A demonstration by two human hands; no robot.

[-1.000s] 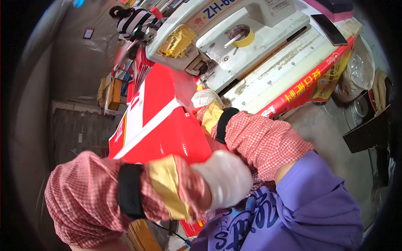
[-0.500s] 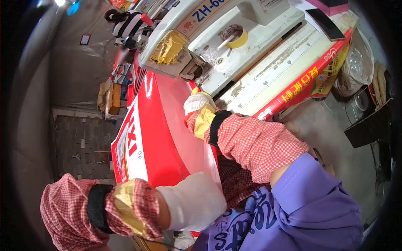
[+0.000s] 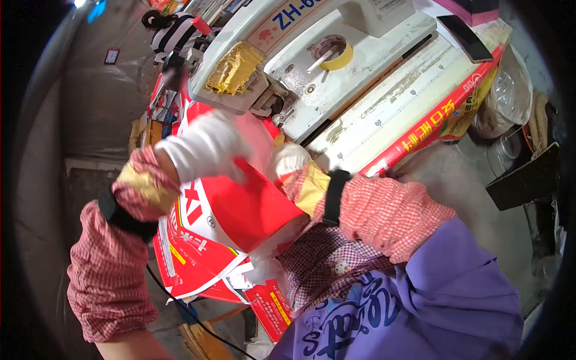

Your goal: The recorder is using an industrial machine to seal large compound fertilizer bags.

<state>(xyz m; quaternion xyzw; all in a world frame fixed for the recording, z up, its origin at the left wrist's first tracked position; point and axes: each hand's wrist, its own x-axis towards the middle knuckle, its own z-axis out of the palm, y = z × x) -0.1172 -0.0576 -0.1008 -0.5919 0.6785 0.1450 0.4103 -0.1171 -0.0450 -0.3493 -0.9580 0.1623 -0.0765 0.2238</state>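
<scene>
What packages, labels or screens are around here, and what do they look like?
Red bag: red and white printed sheet, held by left hand and right hand.
Bag stack: red-white, below, left.
Long red strip: yellow print, along the machine's edge.
Machine label: white, blue letters.
Phone: dark screen, upper right.

1. A white work table [image 3: 384,114] with a printed ruler scale runs across the far right.
2. A pale machine housing [image 3: 282,36] stands at the far centre.
3. A grey wall [image 3: 90,102] fills the left.
4. A bright light [image 3: 78,3] shines far left.
</scene>
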